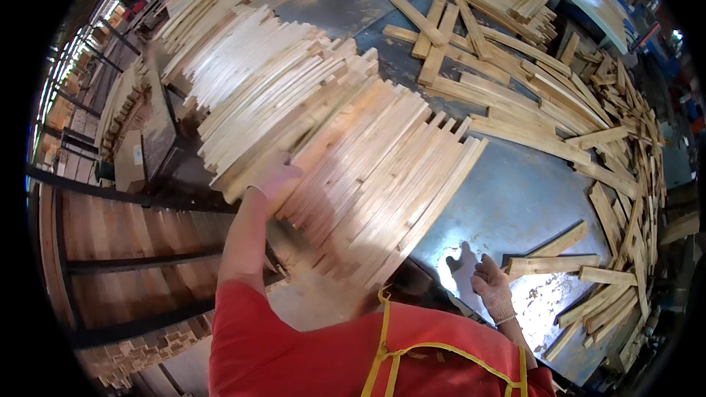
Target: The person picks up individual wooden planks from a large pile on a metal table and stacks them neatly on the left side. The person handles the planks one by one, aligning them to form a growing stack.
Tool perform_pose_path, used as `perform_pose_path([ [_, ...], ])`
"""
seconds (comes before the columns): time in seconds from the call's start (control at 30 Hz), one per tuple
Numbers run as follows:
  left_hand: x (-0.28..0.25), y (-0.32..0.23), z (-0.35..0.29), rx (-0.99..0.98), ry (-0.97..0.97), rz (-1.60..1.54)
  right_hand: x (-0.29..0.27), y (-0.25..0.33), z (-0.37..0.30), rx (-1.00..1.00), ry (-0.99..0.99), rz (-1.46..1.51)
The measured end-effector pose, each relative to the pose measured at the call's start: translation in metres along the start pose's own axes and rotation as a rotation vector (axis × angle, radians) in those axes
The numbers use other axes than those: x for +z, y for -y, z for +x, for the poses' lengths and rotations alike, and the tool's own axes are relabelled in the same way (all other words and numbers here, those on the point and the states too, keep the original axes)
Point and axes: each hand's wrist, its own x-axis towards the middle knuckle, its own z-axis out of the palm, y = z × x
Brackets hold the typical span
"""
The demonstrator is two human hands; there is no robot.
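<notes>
Loose wooden slats (515, 66) heaped on blue metal table (507, 198); dark racks (132, 265) left

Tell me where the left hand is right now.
In the head view the left hand is left of centre, pressed against the near edge of the big row of wooden slats lying on the metal table.

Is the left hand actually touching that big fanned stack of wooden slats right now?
Touching. The head view shows the left hand pressed flat against the near edge of the fanned stack of wooden slats, with no gap between palm and wood.
</notes>
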Motion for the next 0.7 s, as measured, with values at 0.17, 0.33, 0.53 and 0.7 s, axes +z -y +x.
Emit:
perform_pose_path([
  [0.17,-0.026,-0.027,0.014,0.042,-0.184,0.133,0.004,0.021,-0.023,0.032,-0.040,-0.181],
  [0.33,0.005,0.071,0.031,0.011,-0.337,0.678,-0.042,0.024,-0.034,-0.098,-0.207,-0.337],
  [0.53,0.001,0.040,0.029,-0.248,-0.275,0.788,-0.186,0.027,-0.033,0.133,-0.338,-1.339],
  [0.7,0.068,-0.158,-0.002,0.241,-0.260,0.590,-0.241,0.009,0.022,-0.348,-0.232,-1.721],
])
